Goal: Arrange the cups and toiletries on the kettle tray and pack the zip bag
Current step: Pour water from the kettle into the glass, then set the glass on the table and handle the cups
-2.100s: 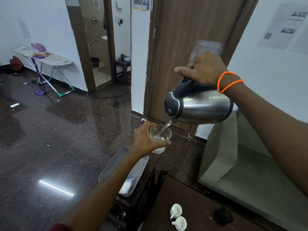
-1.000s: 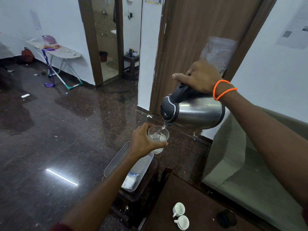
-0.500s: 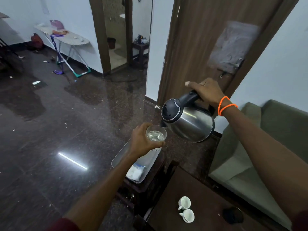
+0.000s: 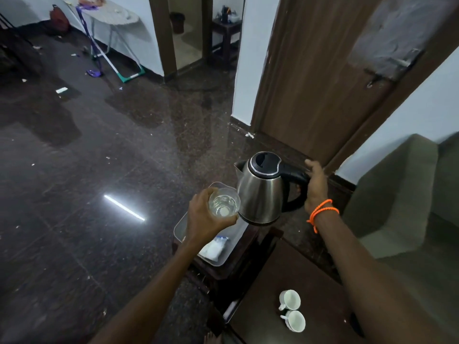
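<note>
My left hand (image 4: 202, 218) grips a clear glass (image 4: 224, 202) with water in it, held above the clear tray (image 4: 179, 228). Upright beside the glass is a steel kettle (image 4: 260, 192); my right hand (image 4: 315, 187) is wrapped round its black handle. The tray rests on a small dark stand, and a white zip bag (image 4: 214, 248) lies in it, partly hidden by my left forearm. Two white cups (image 4: 289, 299) (image 4: 295, 321) lie on their sides on the brown table (image 4: 268, 281) below.
A grey-green sofa (image 4: 407, 199) fills the right side. A brown door (image 4: 323, 83) stands behind the kettle. The dark glossy floor (image 4: 87, 182) spreads to the left, with an ironing board (image 4: 111, 16) and litter at the far wall.
The kettle has tipped back from pouring to upright and come down beside the glass. The stream of water has stopped. My view has tilted downward.
</note>
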